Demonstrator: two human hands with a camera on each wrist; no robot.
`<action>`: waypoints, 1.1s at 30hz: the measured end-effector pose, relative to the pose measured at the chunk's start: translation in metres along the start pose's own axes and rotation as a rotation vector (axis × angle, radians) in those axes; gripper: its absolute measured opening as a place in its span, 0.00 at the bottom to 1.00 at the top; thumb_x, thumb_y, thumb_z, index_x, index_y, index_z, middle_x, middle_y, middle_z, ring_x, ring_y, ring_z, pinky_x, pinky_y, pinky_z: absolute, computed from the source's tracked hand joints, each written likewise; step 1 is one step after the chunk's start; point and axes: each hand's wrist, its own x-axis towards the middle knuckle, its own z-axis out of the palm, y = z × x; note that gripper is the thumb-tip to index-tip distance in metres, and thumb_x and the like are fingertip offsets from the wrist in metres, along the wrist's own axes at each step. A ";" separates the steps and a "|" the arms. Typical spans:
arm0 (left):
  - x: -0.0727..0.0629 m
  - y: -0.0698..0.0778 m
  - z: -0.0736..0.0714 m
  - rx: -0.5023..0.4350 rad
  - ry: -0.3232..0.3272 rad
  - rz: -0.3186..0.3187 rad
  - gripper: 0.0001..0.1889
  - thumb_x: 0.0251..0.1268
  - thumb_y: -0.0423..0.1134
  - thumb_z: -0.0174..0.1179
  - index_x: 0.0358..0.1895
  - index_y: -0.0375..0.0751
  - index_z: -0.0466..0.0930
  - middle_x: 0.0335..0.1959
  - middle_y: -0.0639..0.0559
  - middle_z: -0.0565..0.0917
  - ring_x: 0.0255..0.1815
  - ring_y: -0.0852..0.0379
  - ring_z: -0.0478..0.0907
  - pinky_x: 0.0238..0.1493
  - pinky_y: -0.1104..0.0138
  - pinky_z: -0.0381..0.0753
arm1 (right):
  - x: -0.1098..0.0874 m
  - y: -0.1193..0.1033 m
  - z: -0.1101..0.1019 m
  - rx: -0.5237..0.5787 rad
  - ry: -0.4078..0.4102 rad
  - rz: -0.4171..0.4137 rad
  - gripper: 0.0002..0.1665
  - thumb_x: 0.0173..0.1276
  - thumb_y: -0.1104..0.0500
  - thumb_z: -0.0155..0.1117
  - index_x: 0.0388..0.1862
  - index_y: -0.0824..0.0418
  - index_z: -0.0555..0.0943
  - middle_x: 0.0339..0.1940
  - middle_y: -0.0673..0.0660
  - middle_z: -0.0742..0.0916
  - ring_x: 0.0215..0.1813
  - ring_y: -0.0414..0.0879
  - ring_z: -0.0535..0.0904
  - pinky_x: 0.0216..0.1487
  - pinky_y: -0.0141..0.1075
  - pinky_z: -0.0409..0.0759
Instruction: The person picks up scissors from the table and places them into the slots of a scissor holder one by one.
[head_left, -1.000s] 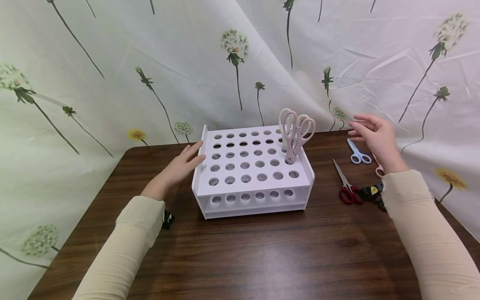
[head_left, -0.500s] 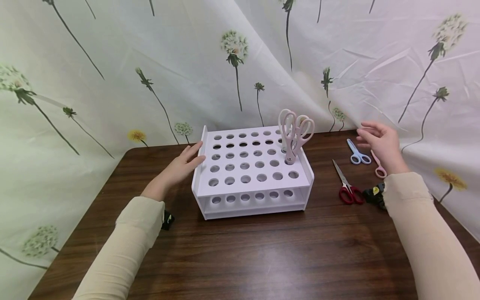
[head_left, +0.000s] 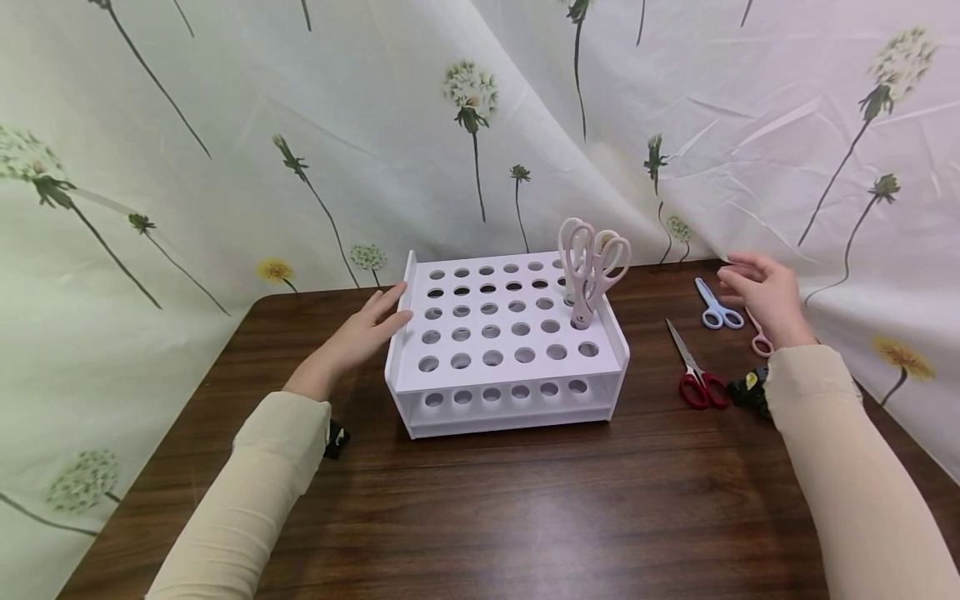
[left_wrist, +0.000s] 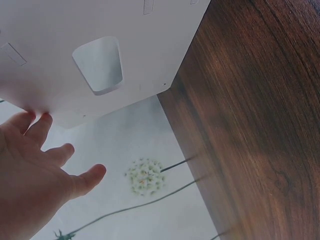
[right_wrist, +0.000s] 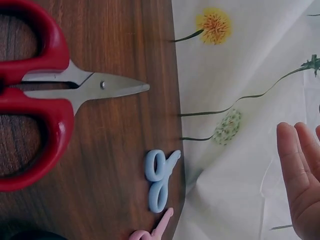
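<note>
My left hand point(head_left: 360, 337) touches the left side panel of a white rack point(head_left: 510, 423) with rows of round holes, fingertips at the panel's edge in the left wrist view. Two pairs of scissors stand handles up at the rack's right side: pale pink scissors point(head_left: 582, 304) and, behind, white scissors point(head_left: 567, 287). My right hand point(head_left: 772, 300), fingers loosely bent and holding nothing, hovers over the right of the table. Below and around it lie light blue scissors point(head_left: 722, 317), pink scissors point(head_left: 762, 345), partly hidden by the hand, and red-handled scissors point(head_left: 703, 393) with bare blades.
The dark wooden table point(head_left: 480, 517) ends at the back against a white curtain point(head_left: 337, 125) printed with dandelions. Black wrist gear point(head_left: 752, 390) shows at my right cuff, close to the red handles. The rack's side panel has a cut-out opening point(left_wrist: 100, 65).
My right hand has moved right and lower, away from the rack side, uncovering more of the pink scissors on the table. My left hand stays at the rack.
</note>
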 end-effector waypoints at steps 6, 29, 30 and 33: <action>0.001 0.000 0.000 0.009 -0.002 0.004 0.36 0.66 0.64 0.41 0.74 0.59 0.41 0.73 0.42 0.35 0.72 0.46 0.32 0.63 0.42 0.44 | -0.003 0.002 0.001 -0.105 -0.001 0.012 0.32 0.54 0.54 0.72 0.58 0.57 0.75 0.45 0.57 0.83 0.42 0.54 0.82 0.30 0.36 0.80; 0.002 -0.001 0.001 0.016 0.004 -0.005 0.36 0.66 0.64 0.41 0.74 0.59 0.41 0.73 0.41 0.35 0.72 0.44 0.33 0.62 0.41 0.43 | -0.084 -0.114 0.060 -0.457 -0.043 0.082 0.35 0.64 0.50 0.61 0.64 0.68 0.66 0.32 0.35 0.78 0.27 0.31 0.80 0.31 0.27 0.78; 0.002 -0.001 0.001 0.017 0.005 -0.005 0.37 0.66 0.64 0.41 0.74 0.59 0.41 0.73 0.41 0.35 0.72 0.44 0.33 0.62 0.41 0.43 | -0.084 -0.114 0.060 -0.468 -0.047 0.087 0.36 0.64 0.49 0.60 0.64 0.68 0.65 0.33 0.36 0.78 0.27 0.31 0.79 0.31 0.27 0.77; 0.002 -0.001 0.001 0.019 0.007 -0.008 0.36 0.66 0.64 0.41 0.74 0.60 0.41 0.73 0.41 0.36 0.72 0.43 0.34 0.62 0.41 0.44 | -0.084 -0.112 0.058 -0.497 -0.057 0.095 0.35 0.66 0.50 0.59 0.65 0.67 0.64 0.40 0.45 0.80 0.28 0.30 0.79 0.32 0.27 0.77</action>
